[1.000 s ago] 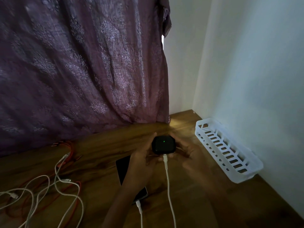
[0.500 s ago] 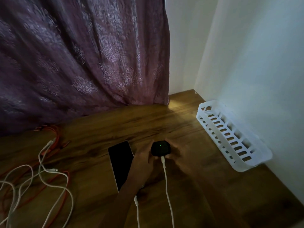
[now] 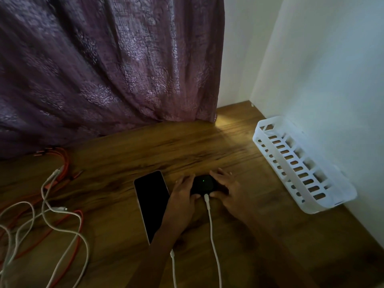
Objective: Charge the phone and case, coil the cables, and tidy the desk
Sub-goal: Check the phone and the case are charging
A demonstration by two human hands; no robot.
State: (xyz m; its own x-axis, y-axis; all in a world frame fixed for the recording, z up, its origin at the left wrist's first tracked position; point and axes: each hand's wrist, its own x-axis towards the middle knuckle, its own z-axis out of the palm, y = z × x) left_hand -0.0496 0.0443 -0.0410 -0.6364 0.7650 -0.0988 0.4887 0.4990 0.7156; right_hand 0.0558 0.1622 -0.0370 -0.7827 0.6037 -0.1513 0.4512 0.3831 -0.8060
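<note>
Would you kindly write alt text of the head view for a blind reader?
A left hand and a right hand hold a black case, green light on and white cable plugged in, on a wooden desk. A phone lies beside it, tangled cables at left, a white basket at right.

One phone (image 3: 151,204), one case (image 3: 204,182) (one basket (image 3: 332,201))

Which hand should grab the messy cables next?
Probably left: the left hand sits on the side of the case nearest the tangled cables, while the right hand is farther, beyond the case.
</note>
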